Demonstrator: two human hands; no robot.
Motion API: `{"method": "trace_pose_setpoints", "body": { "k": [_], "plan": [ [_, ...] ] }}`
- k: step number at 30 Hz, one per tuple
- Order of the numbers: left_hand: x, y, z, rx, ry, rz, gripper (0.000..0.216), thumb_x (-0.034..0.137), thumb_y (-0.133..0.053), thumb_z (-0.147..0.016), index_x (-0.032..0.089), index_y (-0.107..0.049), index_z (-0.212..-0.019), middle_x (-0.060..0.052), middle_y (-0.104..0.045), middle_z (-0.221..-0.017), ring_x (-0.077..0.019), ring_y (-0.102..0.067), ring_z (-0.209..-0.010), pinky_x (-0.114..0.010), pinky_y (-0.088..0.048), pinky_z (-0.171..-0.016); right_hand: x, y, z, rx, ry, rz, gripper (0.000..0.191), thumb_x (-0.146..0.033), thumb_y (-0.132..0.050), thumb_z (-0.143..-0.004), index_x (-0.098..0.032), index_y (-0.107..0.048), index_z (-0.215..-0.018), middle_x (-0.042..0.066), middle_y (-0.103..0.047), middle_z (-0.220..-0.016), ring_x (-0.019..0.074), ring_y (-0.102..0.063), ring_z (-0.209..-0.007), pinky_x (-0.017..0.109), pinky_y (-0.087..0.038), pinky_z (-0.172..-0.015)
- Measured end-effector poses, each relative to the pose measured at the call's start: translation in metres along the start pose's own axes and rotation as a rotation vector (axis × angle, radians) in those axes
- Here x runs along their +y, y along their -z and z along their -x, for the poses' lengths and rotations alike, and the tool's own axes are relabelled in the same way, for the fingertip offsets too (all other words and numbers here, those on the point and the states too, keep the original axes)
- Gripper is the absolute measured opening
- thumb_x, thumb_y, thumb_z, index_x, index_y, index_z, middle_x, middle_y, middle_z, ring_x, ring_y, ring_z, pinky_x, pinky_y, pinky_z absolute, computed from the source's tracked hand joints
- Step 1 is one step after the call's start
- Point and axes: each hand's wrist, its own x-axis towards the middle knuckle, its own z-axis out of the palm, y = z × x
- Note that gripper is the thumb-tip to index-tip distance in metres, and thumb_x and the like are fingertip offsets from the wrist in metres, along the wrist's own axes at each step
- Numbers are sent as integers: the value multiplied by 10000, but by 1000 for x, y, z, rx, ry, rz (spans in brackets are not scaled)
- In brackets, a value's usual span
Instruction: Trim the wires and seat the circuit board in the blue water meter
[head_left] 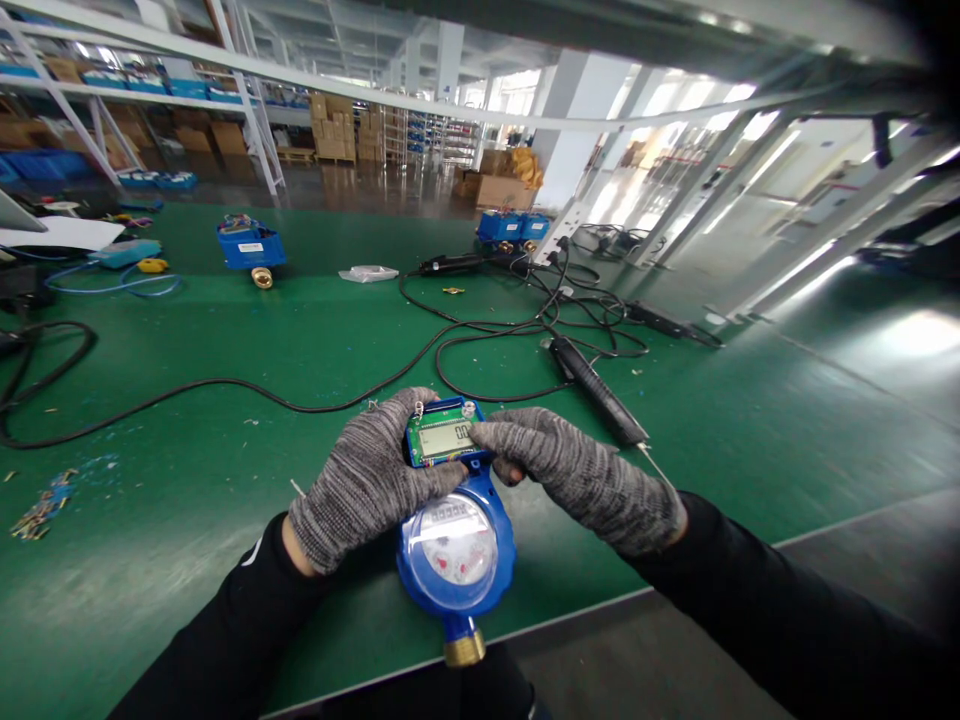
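Observation:
A blue water meter [457,550] with a round clear dial and a brass threaded end lies near the front edge of the green table. Joined at its far side is an open blue housing with a green circuit board and a lit-up digit display [444,438]. My left hand [379,475], in a grey knitted glove, wraps the housing's left side, thumb along its near edge. Gloved too, my right hand [536,445] rests its fingers on the right edge of the display; its lower fingers curl beneath and are partly hidden.
Black electric screwdrivers [596,390] and tangled cables [525,325] lie to the right and beyond. Further back are a blue valve-like unit [251,245], a plastic bag [367,273] and two more blue units [512,228]. Wire scraps [45,505] are scattered at left.

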Motion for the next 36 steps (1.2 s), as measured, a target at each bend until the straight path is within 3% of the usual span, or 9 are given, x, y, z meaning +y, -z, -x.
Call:
{"method": "trace_pose_setpoints", "body": {
  "k": [3, 6, 8, 10, 13, 15, 27, 36],
  "plan": [
    [1, 0, -1, 1, 1, 23, 612, 393, -839, -716, 173, -587, -1228, -94, -704, -1128, -264, -697, -1005, -440, -597, -893, -3, -6, 1, 128, 113, 443, 484, -573, -494, -975, -164, -656, -773, 49, -613, -699, 178, -563, -665, 324, -449, -662],
    [1, 1, 0, 35, -15, -17, 608, 395, -845, -706, 185, -595, -1220, -90, -702, -1132, -256, -694, -989, -444, -588, -907, 0, -15, 5, 450, 416, 930, 424, -477, -455, -1002, -135, -700, -952, 127, -689, -884, 279, -622, -832, 443, -472, -800],
    [0, 1, 1, 52, -25, -40, 605, 401, -844, -710, 194, -597, -1222, -86, -701, -1137, -253, -688, -998, -445, -580, -924, 2, -17, 7, 587, 606, 1044, 353, -404, -532, -975, -110, -656, -1126, 154, -692, -1032, 321, -625, -959, 493, -481, -869],
    [-1, 1, 1, 57, -45, -43, 596, 405, -846, -713, 199, -601, -1216, -75, -704, -1126, -245, -686, -997, -437, -572, -939, 4, -16, 8, 567, 778, 1026, 280, -298, -620, -931, -129, -614, -1154, 136, -688, -1072, 303, -627, -994, 490, -499, -896],
    [-1, 1, 1, 59, -73, -33, 597, 431, -844, -718, 193, -604, -1211, -75, -703, -1139, -245, -682, -1018, -432, -564, -956, 9, -12, 8, 382, 963, 950, 166, -180, -666, -889, -182, -610, -1046, 75, -701, -1031, 262, -636, -972, 472, -511, -892],
    [0, 1, 0, 49, -71, -18, 600, 445, -842, -723, 190, -604, -1212, -77, -701, -1154, -248, -681, -1034, -432, -566, -955, 13, -10, 7, 330, 980, 921, 180, -169, -684, -876, -194, -614, -1040, 61, -707, -1031, 261, -635, -983, 481, -508, -895],
    [1, 0, 1, 70, -78, -40, 600, 412, -854, -695, 182, -623, -1199, -76, -717, -1143, -261, -686, -1029, -448, -555, -954, 15, -10, 3, 378, 960, 895, 185, -175, -700, -878, -204, -611, -1037, 53, -704, -968, 236, -654, -908, 461, -508, -860],
    [3, 2, 0, 67, -60, -48, 612, 389, -862, -679, 149, -628, -1192, -94, -719, -1143, -270, -689, -1024, -468, -561, -954, 8, -8, -2, 323, 933, 840, 41, -202, -649, -910, -197, -652, -950, 29, -700, -916, 214, -628, -899, 422, -467, -840]
  ]
}}
